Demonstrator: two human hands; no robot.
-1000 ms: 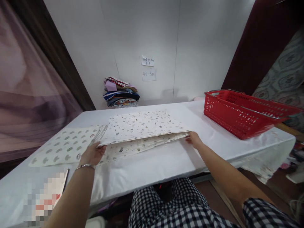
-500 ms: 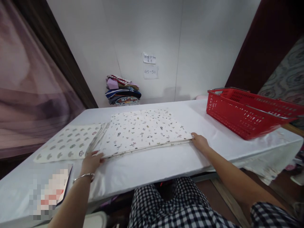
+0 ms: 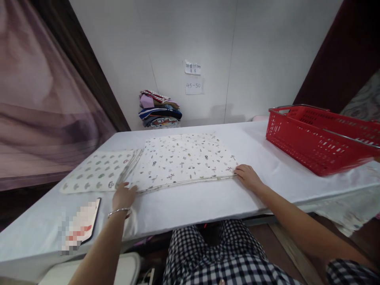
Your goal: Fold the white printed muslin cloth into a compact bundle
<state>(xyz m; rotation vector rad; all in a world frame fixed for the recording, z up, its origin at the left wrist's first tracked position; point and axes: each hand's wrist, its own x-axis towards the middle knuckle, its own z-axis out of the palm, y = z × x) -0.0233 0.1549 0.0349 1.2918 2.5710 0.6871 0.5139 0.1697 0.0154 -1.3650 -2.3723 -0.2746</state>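
At the near edge of the white table, both hands met the folded cloth's front corners.

Low in the frame lay a lap in checked trousers (image 3: 213,257), and at lower left a phone (image 3: 81,225) rested on the table (image 3: 192,204). Just beyond it, the left hand (image 3: 124,196), wearing a thin bracelet (image 3: 118,212), touched the near left corner of the small-print cloth (image 3: 184,160); whether its fingers pinched the layers could not be told. Right of centre, the right hand (image 3: 247,177) lay loosely flat, fingers relaxed against the near right corner. That cloth sat folded flat at mid-frame, its left edge overlapping a second cloth with larger motifs (image 3: 99,174). Farther right stood a red basket (image 3: 320,136). Against the back wall a stack of folded clothes (image 3: 160,109) sat left of two paper notes (image 3: 193,77).
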